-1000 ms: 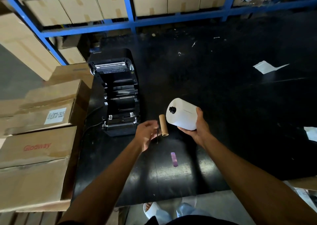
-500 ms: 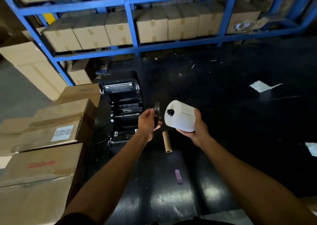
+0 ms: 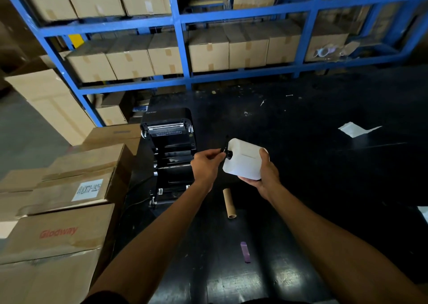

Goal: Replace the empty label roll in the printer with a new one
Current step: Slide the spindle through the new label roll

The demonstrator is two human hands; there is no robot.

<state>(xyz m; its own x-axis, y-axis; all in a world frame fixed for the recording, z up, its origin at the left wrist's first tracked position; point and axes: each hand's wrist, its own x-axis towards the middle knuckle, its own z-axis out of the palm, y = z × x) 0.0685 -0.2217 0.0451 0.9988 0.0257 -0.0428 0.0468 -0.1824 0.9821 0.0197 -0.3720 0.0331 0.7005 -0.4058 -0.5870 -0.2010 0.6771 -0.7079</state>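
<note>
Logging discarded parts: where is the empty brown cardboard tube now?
The empty brown cardboard tube lies on the black table, between the forearms, just right of the open black printer.

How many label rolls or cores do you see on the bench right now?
2. A full white roll held in the right hand, and an empty cardboard core lying on the bench below it. Others may be hidden.

Scene is dim overall: the black table (image 3: 324,187) swallows detail except for glare patches nearest the camera, the white label roll (image 3: 245,162) reads brightest, and the blue shelving (image 3: 183,48) behind the table bows with wide-angle distortion and slight blur.
</note>
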